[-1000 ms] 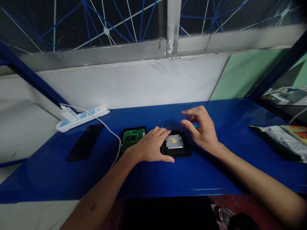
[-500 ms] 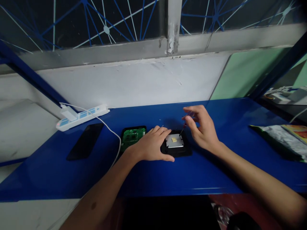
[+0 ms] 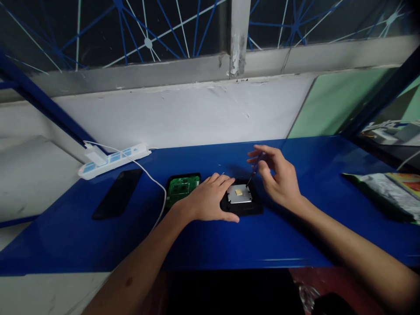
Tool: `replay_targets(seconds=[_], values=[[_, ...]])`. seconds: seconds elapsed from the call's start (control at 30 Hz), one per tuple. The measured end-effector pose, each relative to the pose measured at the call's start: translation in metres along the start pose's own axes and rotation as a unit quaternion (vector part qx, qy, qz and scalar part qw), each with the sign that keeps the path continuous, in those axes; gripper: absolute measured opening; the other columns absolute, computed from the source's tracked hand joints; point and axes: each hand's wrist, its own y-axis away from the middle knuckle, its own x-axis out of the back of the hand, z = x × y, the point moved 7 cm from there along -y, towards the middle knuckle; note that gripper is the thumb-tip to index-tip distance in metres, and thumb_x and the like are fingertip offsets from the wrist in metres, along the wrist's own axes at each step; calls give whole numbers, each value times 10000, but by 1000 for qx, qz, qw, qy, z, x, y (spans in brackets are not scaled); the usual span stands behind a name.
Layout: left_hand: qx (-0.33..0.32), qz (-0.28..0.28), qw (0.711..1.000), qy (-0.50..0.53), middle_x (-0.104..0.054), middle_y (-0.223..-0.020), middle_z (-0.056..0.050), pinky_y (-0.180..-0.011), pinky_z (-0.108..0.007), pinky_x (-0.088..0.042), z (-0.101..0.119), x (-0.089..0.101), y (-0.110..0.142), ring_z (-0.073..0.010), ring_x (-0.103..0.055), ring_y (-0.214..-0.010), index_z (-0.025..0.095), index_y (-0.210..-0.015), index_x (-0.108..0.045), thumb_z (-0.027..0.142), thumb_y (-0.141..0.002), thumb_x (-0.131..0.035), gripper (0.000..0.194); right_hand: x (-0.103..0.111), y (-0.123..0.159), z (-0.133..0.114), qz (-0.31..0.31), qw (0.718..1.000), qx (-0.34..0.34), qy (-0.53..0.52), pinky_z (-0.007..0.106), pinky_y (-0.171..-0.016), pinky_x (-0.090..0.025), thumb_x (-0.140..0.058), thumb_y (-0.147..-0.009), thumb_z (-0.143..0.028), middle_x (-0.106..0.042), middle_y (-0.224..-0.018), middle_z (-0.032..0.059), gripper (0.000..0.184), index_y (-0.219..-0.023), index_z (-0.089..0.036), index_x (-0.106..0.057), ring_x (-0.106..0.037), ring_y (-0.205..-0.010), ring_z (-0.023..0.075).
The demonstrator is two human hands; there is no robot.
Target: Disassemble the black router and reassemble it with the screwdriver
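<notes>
Head view: the slim screwdriver with a purplish translucent handle [image 3: 260,160] slants from the right hand [image 3: 281,177] down and leftward, its long axis running to the far right corner of the flat, silvery rectangular metal plate [image 3: 244,199]. The tip meets that corner or sits just above it; whether it is seated in a screw is too small to tell. The plate, with a small pale-yellow square pad [image 3: 238,192] near its middle, lies in the flat black plastic casing [image 3: 257,208] on the glossy blue desk [image 3: 262,245]. The right hand is beyond the plate's right side and nearer to the working corner than the left hand [image 3: 208,201]. Its thumb and index finger appear to pinch the handle, while its other fingers are held loosely apart, partly hidden. From the opposite side, the left hand lies palm down across the casing's left part, fingers close together near the plate's far left corner and thumb spread away along the near edge; how firmly it presses cannot be told. Just beside the left hand, on its far left side, is the green circuit board in a black shell [image 3: 180,186], with a thin white cable [image 3: 154,180] curving past its left edge.
</notes>
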Motion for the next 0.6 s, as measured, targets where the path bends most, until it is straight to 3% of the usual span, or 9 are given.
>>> replay_targets(seconds=[0.1, 0.2, 0.3, 0.6], values=[[0, -2, 1000, 2, -426, -1553, -180, -1181, -535, -329, 0, -1, 0, -400, -379, -1416, 111, -1536, -360, 809, -731, -669, 1109, 1, -1, 0, 0, 1000, 7, 10, 358, -735, -606, -458, -1019, -238, -668, -1158, 85, 285, -1285, -240, -564, -703, -923, 190], [0, 0, 1000, 5, -428, -1552, -173, -1187, -539, -322, -1, 0, 0, -395, -376, -1421, 120, -1536, -361, 797, -733, -679, 1098, 4, -2, 0, 22, 998, 20, 53, 347, -679, -606, -590, -977, -312, -614, -1035, 62, 271, -1241, -261, -624, -651, -837, 179], [1, 4, 1000, 10, -440, -1544, -165, -1184, -555, -319, -1, 0, 0, -401, -380, -1418, 142, -1535, -366, 803, -724, -681, 1092, 3, -3, 0, 22, 997, 26, 63, 338, -681, -611, -582, -983, -270, -601, -959, 38, 300, -1280, -280, -622, -639, -747, 148], [-6, 10, 1000, 8, -450, -1530, -181, -1183, -543, -323, -1, 0, 0, -395, -395, -1407, 123, -1533, -366, 807, -726, -671, 1101, 9, 2, 2, 53, 998, 14, 10, 330, -731, -638, -546, -969, -200, -693, -1111, 77, 364, -1332, -230, -545, -747, -847, 168]])
